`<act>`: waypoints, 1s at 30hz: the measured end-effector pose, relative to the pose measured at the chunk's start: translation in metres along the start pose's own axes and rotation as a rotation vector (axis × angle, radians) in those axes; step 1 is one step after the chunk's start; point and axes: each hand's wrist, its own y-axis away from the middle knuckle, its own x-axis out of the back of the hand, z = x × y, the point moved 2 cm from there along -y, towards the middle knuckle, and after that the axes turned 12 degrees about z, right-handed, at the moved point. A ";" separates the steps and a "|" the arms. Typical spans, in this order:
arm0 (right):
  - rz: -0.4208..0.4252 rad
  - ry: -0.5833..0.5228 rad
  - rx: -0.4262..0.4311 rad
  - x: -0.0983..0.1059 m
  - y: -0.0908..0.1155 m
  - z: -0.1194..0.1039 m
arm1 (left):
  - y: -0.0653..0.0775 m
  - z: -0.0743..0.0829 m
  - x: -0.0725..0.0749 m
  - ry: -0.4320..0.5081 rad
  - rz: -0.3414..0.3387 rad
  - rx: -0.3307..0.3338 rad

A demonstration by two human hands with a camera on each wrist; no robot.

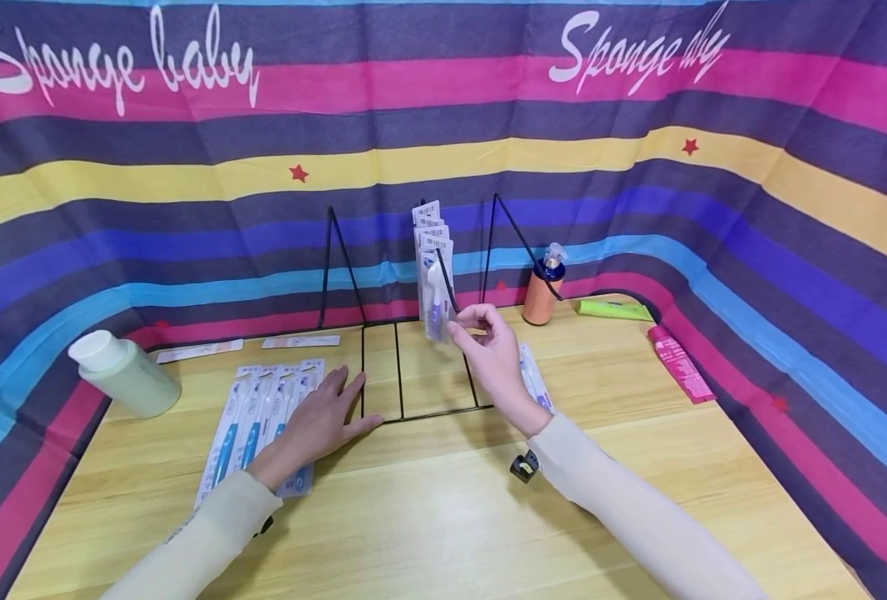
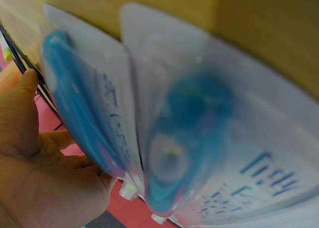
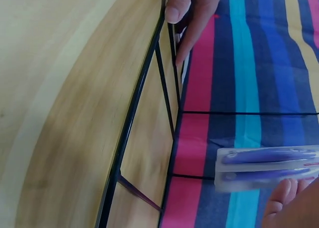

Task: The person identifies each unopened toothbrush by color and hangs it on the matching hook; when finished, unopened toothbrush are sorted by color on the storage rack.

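Expect the front pack [image 1: 432, 287] to be light, stiff-backed and slick — its clear shell may dent, so take it by the 2 side edges. It hangs on the rack [image 1: 399, 371], long axis nearly upright — card top up, purple handle down. Your right hand [image 1: 498, 358] has fingers curled at its lower side (whether they pinch it, I cannot tell). Your left hand [image 1: 323, 421] lies spread by the rack's left side.
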 end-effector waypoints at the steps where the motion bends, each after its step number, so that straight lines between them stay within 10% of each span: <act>1: -0.005 0.000 0.000 0.002 0.001 -0.001 | 0.000 0.000 0.000 0.002 -0.002 0.003; 14: 0.009 0.020 0.028 0.067 0.004 -0.002 | 0.000 -0.001 -0.001 0.010 0.002 -0.004; 30: -0.220 0.495 -0.365 0.166 0.028 0.028 | 0.000 -0.002 -0.002 0.008 -0.015 0.010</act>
